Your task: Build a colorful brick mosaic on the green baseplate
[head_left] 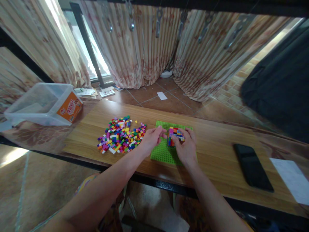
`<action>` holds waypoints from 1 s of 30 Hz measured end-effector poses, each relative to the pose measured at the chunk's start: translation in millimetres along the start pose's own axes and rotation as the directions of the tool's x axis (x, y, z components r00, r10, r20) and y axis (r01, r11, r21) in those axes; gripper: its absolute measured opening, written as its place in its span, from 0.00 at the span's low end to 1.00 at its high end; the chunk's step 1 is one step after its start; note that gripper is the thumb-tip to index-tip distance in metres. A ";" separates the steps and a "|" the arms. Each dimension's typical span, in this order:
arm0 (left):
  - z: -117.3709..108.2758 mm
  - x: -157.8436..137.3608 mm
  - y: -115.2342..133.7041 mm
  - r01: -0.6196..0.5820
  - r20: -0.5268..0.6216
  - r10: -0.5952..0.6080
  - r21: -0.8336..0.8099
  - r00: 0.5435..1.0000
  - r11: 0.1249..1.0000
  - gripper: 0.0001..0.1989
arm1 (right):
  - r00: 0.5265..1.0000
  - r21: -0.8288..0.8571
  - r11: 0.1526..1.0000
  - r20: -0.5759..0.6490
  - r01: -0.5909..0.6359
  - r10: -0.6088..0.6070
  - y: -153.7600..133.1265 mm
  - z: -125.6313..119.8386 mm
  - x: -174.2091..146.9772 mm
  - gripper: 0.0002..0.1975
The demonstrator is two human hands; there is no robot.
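Note:
A block built of multicoloured toy bricks (171, 132) stands on a green studded baseplate (166, 155). My right hand (187, 146) is closed around its right side, with the thumb at the near side and the fingers across the far side. To the left of the block, my left hand (153, 137) hovers over the baseplate's left part. Its fingers point toward the block, slightly bent and apart, with nothing visible in them. A pile of loose small bricks (124, 135) in many colours is spread on the table left of my left hand.
The wooden table (212, 154) carries a black phone (253, 167) on the right, beside a white paper sheet (291, 178). A clear plastic bin (36, 112) with an orange label stands at the far left. Curtains (149, 48) hang behind the table.

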State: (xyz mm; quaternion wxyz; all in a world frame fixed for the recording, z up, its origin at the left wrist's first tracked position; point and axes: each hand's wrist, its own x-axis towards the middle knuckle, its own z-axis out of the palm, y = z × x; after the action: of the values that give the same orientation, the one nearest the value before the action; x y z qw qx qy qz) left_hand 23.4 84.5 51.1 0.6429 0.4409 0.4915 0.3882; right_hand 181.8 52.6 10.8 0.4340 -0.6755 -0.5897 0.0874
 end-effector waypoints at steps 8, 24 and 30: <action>-8.0 -4.9 19.6 0.272 0.095 -0.256 -0.359 0.962 0.893 0.26 | 0.999 0.038 0.998 0.026 -0.046 0.045 -3.1 -2.8 3.7 0.22; -10.4 -4.6 21.7 0.254 0.082 -0.240 -0.360 0.967 0.898 0.23 | 0.999 0.092 0.995 0.032 -0.037 0.034 -0.9 -2.8 7.3 0.20; -9.2 -4.6 19.7 0.240 0.066 -0.231 -0.356 0.971 0.903 0.22 | 0.999 0.089 0.996 0.036 -0.025 0.022 -0.1 -0.8 5.4 0.21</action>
State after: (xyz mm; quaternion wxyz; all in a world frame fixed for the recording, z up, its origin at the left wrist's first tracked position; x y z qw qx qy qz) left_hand 12.2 88.0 69.9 0.7606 0.2567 0.4540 0.3866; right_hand 183.8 57.0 13.5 0.4523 -0.6606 -0.5849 0.1304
